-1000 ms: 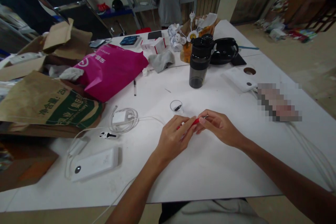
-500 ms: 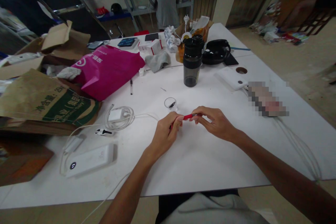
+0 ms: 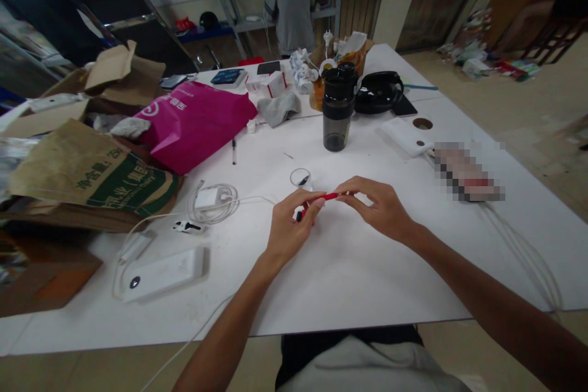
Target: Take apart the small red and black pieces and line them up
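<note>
My left hand [image 3: 293, 225] is closed round a slim red pen-like tool [image 3: 329, 196]; a black piece sticks out at the thumb side of the palm. The thumb and forefinger of my right hand [image 3: 371, 205] pinch the tool's other end, which the fingertips partly hide. Both hands are raised a little over the white table. Just beyond them stands a small clear cup [image 3: 309, 186] with a small dark pointed thing in it, too small to name.
A dark water bottle [image 3: 339, 128] stands behind the cup. To the left lie a white power bank [image 3: 165, 275], a coiled cable with a charger [image 3: 207, 198], a pink bag [image 3: 197, 122] and a paper sack [image 3: 92, 177]. A phone [image 3: 466, 174] lies right. A person in grey [image 3: 290, 9] is at the back.
My right hand has shifted slightly up, its fingers straighter at the tool's end. My left hand has turned a little, showing the black piece. The view has tilted slightly.
</note>
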A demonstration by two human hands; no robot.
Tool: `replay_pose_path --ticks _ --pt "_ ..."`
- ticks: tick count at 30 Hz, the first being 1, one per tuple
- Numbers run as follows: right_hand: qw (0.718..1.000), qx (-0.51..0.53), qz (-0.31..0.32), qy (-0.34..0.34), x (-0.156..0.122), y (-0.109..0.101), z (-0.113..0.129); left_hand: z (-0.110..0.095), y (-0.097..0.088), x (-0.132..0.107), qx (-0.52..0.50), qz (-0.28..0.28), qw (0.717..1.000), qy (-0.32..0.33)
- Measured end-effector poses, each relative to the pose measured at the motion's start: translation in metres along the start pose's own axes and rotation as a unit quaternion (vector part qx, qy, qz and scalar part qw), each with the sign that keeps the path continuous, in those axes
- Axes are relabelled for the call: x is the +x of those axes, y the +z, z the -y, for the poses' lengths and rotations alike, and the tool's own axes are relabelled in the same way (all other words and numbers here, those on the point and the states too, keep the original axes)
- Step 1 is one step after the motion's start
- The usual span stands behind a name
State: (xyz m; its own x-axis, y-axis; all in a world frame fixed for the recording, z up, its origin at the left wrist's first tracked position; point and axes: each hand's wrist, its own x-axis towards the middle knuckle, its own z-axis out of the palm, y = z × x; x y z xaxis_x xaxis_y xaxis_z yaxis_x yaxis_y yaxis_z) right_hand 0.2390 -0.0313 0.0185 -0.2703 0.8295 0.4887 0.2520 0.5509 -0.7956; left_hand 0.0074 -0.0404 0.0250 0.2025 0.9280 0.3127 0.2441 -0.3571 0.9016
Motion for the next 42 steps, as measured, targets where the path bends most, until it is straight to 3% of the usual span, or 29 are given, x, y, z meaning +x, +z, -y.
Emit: replay_pose_path --ticks 4,10,12,15,19,23,28,31,33,35,37,39,42 --pt "0.993 -0.045 -0.033 -0.104 0.0 -0.003 0.003 -0.004 0.0 0.0 -0.101 0.037 0.987 -0.122" --pt "0.987 -0.005 -0.088 -0.131 -0.001 0.0 0.009 -0.006 0.001 0.001 -0.229 0.081 0.947 -0.21" --pt "0.989 0.02 -0.095 -0.11 -0.001 0.0 0.012 -0.007 0.001 0.002 -0.282 0.095 0.925 -0.235" --pt "0.985 0.121 -0.121 -0.014 0.002 0.001 0.015 -0.011 -0.002 0.005 -0.385 0.1 0.881 -0.254" --pt "0.94 0.284 -0.155 0.107 0.009 -0.003 0.015 -0.016 -0.008 0.008 -0.496 0.07 0.828 -0.251" --pt "0.926 0.313 -0.159 0.139 0.016 -0.016 0.009 -0.014 -0.011 0.009 -0.519 0.035 0.825 -0.222" --pt "0.979 0.127 -0.104 0.119 0.017 -0.048 -0.003 -0.012 -0.013 0.008 -0.495 0.025 0.843 -0.211" --pt "0.992 -0.071 -0.03 0.098 0.009 -0.075 -0.013 -0.011 -0.015 0.008 -0.45 0.035 0.869 -0.202" --pt "0.981 -0.169 0.029 0.093 -0.001 -0.093 -0.021 -0.009 -0.015 0.007 -0.37 0.039 0.912 -0.174" --pt "0.967 -0.222 0.081 0.098 -0.012 -0.109 -0.03 -0.003 -0.014 0.006 -0.216 0.033 0.969 -0.118" --pt "0.954 -0.257 0.116 0.105 -0.023 -0.119 -0.037 0.003 -0.011 0.004 -0.001 0.038 0.999 -0.031" --pt "0.943 -0.276 0.148 0.11 -0.032 -0.123 -0.043 0.008 -0.006 0.002 0.197 0.071 0.976 0.053" --pt "0.935 -0.276 0.194 0.111 -0.04 -0.119 -0.049 0.012 0.003 -0.003 0.365 0.148 0.912 0.114"
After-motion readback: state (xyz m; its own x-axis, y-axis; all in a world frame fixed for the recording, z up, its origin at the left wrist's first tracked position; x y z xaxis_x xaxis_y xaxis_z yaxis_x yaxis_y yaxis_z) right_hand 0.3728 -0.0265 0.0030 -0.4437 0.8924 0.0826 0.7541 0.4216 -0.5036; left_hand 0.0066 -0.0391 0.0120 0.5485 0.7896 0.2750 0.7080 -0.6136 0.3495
